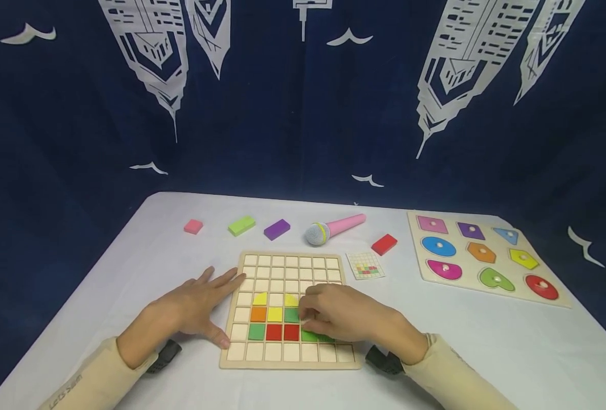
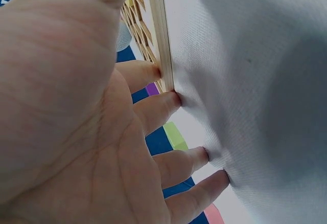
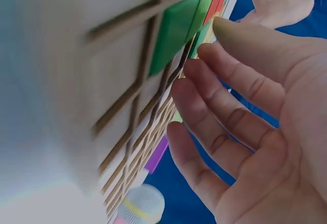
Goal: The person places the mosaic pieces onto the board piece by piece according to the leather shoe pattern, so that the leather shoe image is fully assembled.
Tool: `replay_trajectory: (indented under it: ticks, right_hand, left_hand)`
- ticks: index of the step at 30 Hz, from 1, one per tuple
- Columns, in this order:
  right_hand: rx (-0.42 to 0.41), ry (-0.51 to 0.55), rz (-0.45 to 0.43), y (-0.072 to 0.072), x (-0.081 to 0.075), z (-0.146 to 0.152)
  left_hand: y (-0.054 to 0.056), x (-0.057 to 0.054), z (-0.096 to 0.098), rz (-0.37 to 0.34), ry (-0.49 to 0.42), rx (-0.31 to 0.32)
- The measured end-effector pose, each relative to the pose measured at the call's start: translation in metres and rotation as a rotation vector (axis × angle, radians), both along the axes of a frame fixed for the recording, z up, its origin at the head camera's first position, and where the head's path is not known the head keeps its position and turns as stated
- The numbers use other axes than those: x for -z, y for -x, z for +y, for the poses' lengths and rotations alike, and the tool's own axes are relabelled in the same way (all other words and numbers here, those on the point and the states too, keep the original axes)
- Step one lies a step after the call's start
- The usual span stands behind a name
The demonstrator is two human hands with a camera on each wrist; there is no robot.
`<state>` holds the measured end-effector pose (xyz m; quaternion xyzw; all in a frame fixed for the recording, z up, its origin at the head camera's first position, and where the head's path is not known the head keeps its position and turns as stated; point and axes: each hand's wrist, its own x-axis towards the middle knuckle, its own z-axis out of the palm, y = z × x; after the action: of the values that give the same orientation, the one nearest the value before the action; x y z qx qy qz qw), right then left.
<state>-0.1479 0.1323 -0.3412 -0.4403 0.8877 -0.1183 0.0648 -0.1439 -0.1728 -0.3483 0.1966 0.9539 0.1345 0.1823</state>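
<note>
A wooden grid board lies on the table with coloured tiles in some of its cells. My left hand spreads at its left side, thumb and fingertips touching the frame; in the left wrist view, fingers rest against the edge and on the cloth. Over the right half hovers my right hand, its fingers loosely bent beside a green tile. Two red tiles sit in the lower row, left of other green tiles. No tile shows between the right fingers, and cells under that hand are hidden.
A small pattern card lies right of the board. Behind are pink, lime and purple blocks, a toy microphone and a red block. A shape puzzle board lies far right.
</note>
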Motion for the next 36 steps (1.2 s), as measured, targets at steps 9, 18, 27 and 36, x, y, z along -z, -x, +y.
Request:
replay_trajectory:
  ticks: [9,18,27,36]
  right_hand:
    - [0.137,0.018,-0.098,-0.008,-0.006,0.052]
    - [0.265,-0.017,-0.149,-0.013,-0.004,0.096]
    - [0.321,-0.007,-0.238,-0.006,-0.003,0.123]
    - [0.308,0.099,-0.445,0.004,0.002,0.151]
  left_hand:
    - [0.001,-0.001,0.000,0.011,0.003,0.014]
    - [0.000,-0.002,0.001,0.017,0.008,0.016]
    - [-0.001,-0.001,0.002,0.011,0.004,0.017]
    - [-0.001,-0.002,0.001,0.008,0.011,0.012]
